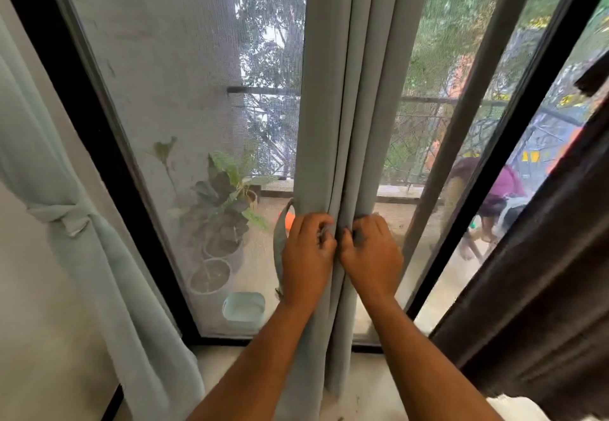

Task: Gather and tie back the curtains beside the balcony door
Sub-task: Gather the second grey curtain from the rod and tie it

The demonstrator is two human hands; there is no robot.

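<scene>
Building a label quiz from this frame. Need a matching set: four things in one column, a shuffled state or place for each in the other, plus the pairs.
Things:
1. middle curtain
2. left curtain
3. dark curtain
4. pale tub

States or places:
A. knotted back at the wall
B. on the balcony floor behind the mesh
C. hanging loose at the right edge
D. bunched between left hand and right hand

Pairs: 1-D, 2-A, 3-C, 4-B
</scene>
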